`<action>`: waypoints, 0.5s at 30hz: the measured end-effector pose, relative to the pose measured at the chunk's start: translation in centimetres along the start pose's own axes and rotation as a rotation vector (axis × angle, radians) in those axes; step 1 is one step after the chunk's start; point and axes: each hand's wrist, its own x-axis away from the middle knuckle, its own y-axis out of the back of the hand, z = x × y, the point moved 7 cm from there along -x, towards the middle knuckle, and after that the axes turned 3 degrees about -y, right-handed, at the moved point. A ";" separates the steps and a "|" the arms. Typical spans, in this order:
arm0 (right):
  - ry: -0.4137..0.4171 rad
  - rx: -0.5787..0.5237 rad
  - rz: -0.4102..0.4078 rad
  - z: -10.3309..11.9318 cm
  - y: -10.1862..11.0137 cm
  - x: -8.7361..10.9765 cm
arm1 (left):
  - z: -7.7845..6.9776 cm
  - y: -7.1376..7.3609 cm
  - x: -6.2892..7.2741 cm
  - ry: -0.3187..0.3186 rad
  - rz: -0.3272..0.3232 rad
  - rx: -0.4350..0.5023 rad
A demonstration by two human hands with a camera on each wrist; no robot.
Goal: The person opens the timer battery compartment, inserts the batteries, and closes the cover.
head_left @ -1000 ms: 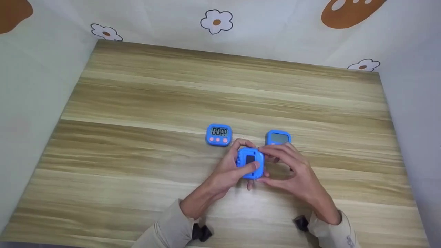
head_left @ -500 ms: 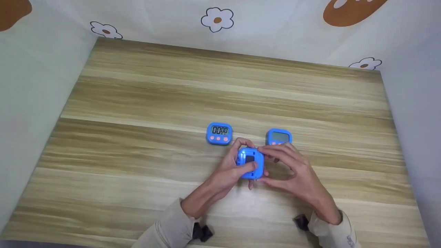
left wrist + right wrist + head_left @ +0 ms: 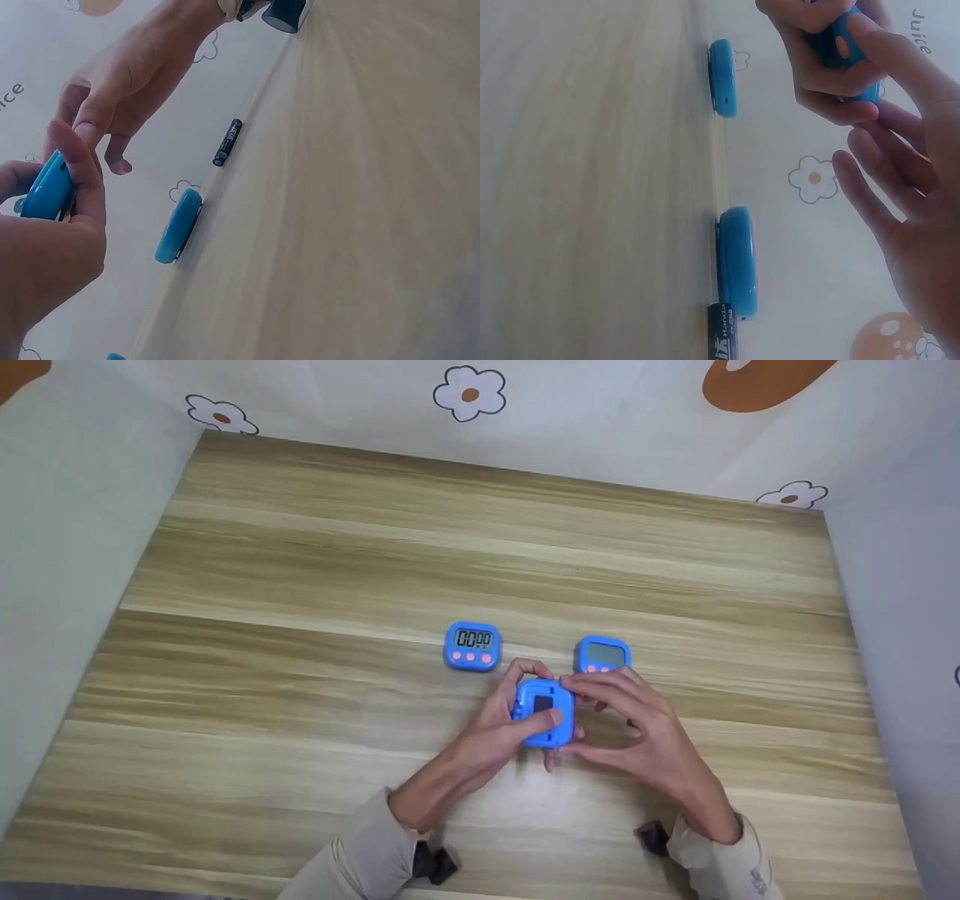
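My left hand [image 3: 495,727] grips a blue digital timer [image 3: 529,739], its back turned up toward the head camera. The left thumb presses on that back, near a dark rectangle, while the other fingers curl round beneath. With thumb and fingertips, my right hand [image 3: 645,731] pinches the timer's right-hand edges. In the right wrist view, pink buttons show on the held timer [image 3: 868,91] between the fingers. On the table beyond the hands lie a second blue timer [image 3: 472,646] reading 00:00 and a third timer [image 3: 604,652] with a blank display, partly covered by the right hand.
A black battery [image 3: 227,142] lies on the wooden table [image 3: 300,675], near a timer [image 3: 178,226] in the left wrist view; the right hand hides it from the head view. Flower-patterned white walls [image 3: 600,427] stand behind and at the sides. Black wrist devices [image 3: 435,864] sit by the sleeves.
The head view has shifted slightly, so the table and timers appear a little higher. Both hands keep nearly the same hold on the timer.
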 end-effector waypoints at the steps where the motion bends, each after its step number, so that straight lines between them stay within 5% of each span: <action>1: -0.001 0.003 0.002 0.0 -0.1 0.0 | 0.0 0.1 0.0 0.008 -0.008 0.002; 7: -0.003 0.025 0.009 0.2 -0.4 -0.1 | 0.1 0.6 0.2 0.028 -0.031 -0.008; 15: 0.020 0.010 -0.005 0.2 -0.1 0.0 | 0.3 0.1 0.0 0.005 0.020 0.015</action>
